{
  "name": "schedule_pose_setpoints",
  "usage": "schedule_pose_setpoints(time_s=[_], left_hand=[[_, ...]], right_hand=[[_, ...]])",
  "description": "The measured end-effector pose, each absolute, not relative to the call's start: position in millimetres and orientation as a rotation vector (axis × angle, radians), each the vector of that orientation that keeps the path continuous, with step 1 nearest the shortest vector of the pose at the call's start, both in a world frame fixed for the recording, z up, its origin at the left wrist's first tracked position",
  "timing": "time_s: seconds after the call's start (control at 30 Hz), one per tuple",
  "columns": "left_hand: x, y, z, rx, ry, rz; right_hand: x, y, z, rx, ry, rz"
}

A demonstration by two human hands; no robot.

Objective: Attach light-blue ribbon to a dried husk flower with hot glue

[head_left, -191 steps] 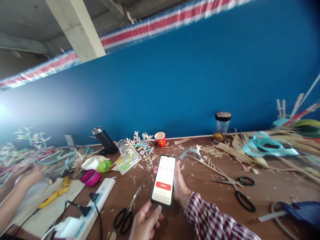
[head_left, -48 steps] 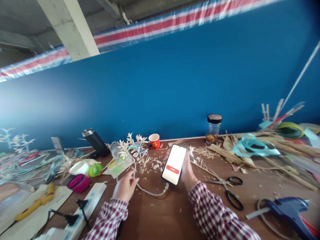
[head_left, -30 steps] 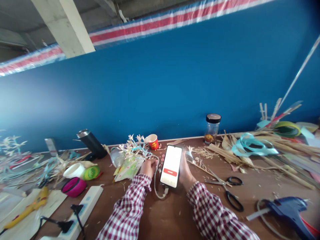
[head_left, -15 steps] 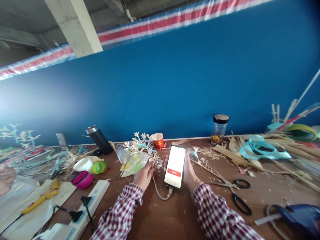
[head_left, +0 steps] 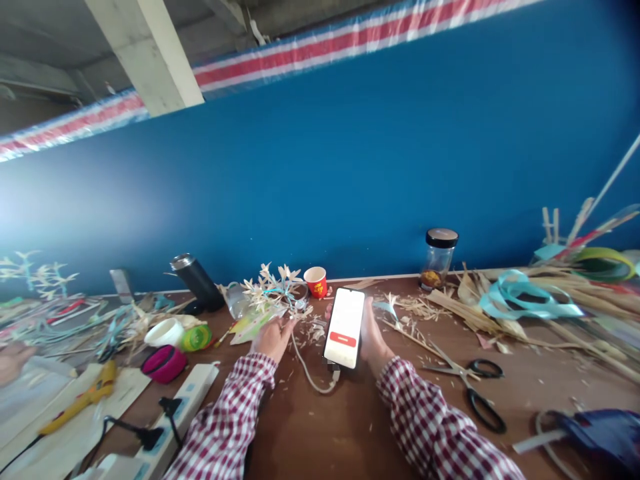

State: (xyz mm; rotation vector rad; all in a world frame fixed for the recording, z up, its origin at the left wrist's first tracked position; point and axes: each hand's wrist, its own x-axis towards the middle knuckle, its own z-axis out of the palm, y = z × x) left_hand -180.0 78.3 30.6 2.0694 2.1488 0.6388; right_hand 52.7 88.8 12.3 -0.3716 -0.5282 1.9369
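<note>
My right hand (head_left: 376, 335) is wrapped round a smartphone (head_left: 345, 323), its bright screen facing me with a red button low on it. A white charging cable (head_left: 306, 372) is plugged into the phone's lower end and loops left across the table. My left hand (head_left: 270, 339) has its fingers closed at the cable's other visible stretch; its fingertips partly hide what they grip. Just beyond that hand stand white flowers on pale blue stems (head_left: 273, 287) and a green-patterned plastic packet (head_left: 253, 325).
A red paper cup (head_left: 316, 283) and a lidded jar (head_left: 439, 257) stand by the blue partition. Scissors (head_left: 465, 375) and a blue glue gun (head_left: 600, 430) lie right. At left are a power strip (head_left: 187, 393), a yellow glue gun (head_left: 83, 403), a black flask (head_left: 197, 280) and another person's hand (head_left: 15, 360).
My left hand has moved left, drawing the cable with it. The phone in my right hand has shifted slightly left and up.
</note>
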Motion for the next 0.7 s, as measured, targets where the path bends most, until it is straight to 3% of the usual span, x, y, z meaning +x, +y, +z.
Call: schedule_pose_setpoints(time_s=[0.13,0.23,0.3,0.47,0.7], left_hand=[[-156,53,35,1.909,2.027,1.198],[-124,44,23,1.614,1.692,1.32],[-106,42,14,1.542,1.712,1.407],[-88,39,4,1.619,1.526,1.163],[-83,34,10,1.711,2.023,0.784]], right_hand=[[46,96,23,-0.357,-0.563,1.929],[37,102,32,-0.306,-0.567,1.933],[35,106,37,-0.293,-0.559,1.937],[42,118,33,-0.381,-0.553,1.922],[47,134,22,-0.399,-0.526,1.84]])
